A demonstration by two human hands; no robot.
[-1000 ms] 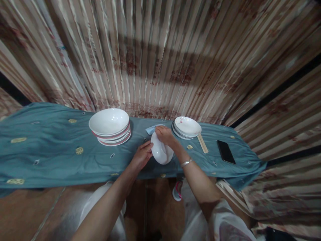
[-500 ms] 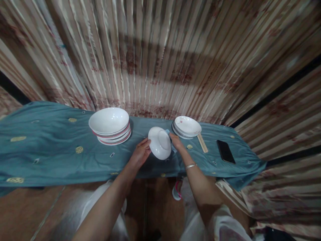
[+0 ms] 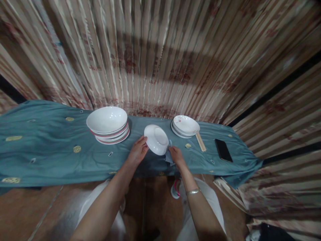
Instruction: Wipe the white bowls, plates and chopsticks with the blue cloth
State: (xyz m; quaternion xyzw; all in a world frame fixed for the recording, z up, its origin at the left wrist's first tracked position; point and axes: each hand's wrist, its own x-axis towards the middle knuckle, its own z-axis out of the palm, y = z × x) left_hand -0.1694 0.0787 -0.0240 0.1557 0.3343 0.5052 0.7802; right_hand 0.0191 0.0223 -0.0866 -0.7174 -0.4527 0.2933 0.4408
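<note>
A white dish (image 3: 156,140) is held tilted above the table, its underside with the round foot ring facing me. My left hand (image 3: 138,149) grips its left edge. At its lower right rim, my right hand (image 3: 175,154) pinches a grey-blue cloth (image 3: 169,158) against the dish. To the left stands a stack of large white bowls and red-rimmed plates (image 3: 107,120). Smaller white plates with a floral pattern (image 3: 186,125) are stacked to the right, beyond my right hand.
Light wooden chopsticks (image 3: 201,142) lie beside the small plates, and a black phone (image 3: 223,150) lies farther right. A blue-green patterned cloth (image 3: 57,150) covers the table. Striped curtains (image 3: 155,60) hang right behind it.
The dish has turned and its right side has tipped downward. My right hand has moved down along the rim with the cloth, more of which now hangs in view.
</note>
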